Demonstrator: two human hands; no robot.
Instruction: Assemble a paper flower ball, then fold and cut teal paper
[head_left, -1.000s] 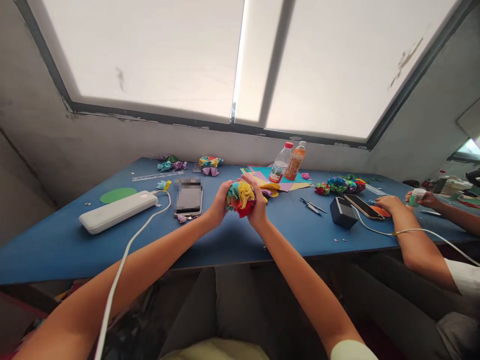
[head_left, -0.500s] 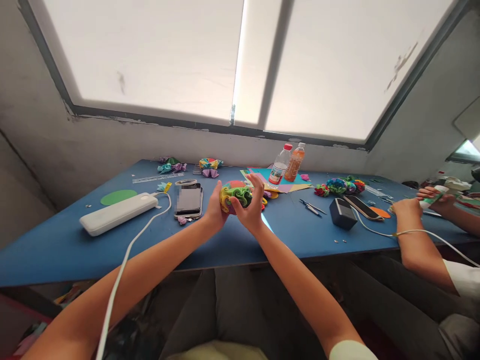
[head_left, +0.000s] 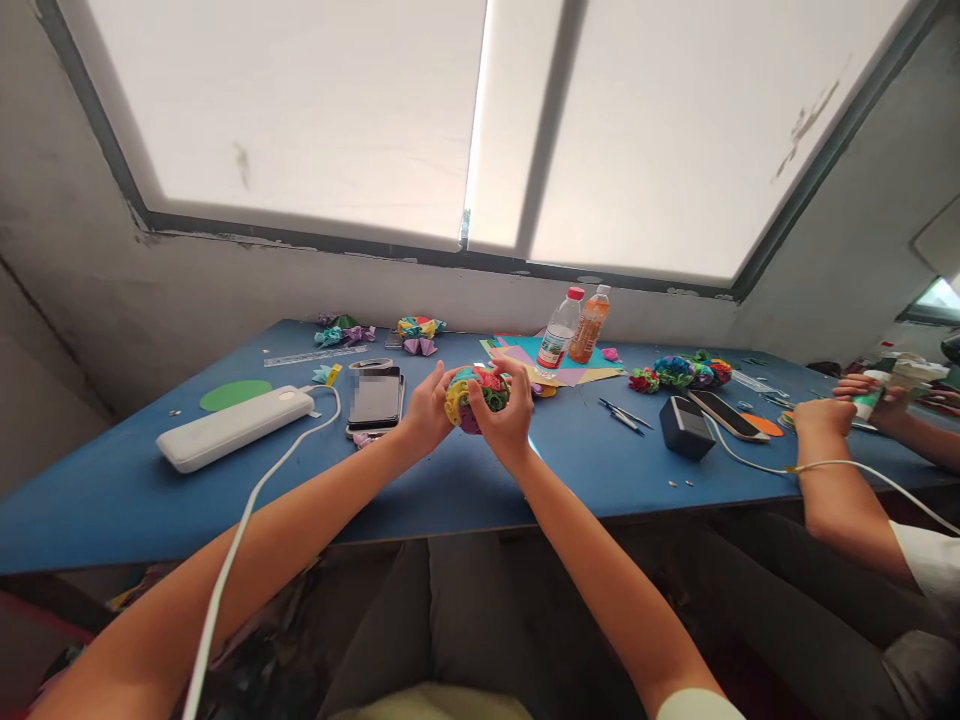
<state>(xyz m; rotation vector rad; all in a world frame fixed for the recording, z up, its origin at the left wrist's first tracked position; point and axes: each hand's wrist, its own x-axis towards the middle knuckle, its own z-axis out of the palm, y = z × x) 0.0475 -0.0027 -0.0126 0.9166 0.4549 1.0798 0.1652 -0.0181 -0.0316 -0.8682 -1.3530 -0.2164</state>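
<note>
Left hand [head_left: 427, 411] cups one side of the paper ball [head_left: 457, 404]; right hand [head_left: 508, 418] has fingers curled over the other side, thumb on the near face. Both gripping it. Ball is mid-worktop [head_left: 450, 497], held above the surface.

Labels: red-capped bottle [head_left: 556, 338] has a white, red and green label, text too small to read. Orange bottle [head_left: 590, 328] shows vertical lettering, not legible either. No readable brand on the white power bank [head_left: 236, 426] or the dark box [head_left: 685, 428].

Counts:
- bottles: 2, side by side at the coloured sheets [head_left: 598, 376]; sheets overlap, can't count
- phones: at least 2, left phone [head_left: 375, 398] with screen partly blurred, right phone [head_left: 726, 413] beside the dark box
- rulers: 2, left ruler [head_left: 315, 355] and right ruler [head_left: 752, 382]
- discs: 1 green disc [head_left: 235, 395], 1 orange disc [head_left: 763, 425]
- slim tools [head_left: 621, 416]: 2, nearly parallel
- paper flowers [head_left: 673, 371] back right: about 4, bunched

Co-worker at right grips a green-and-white tube [head_left: 868, 400].
</note>
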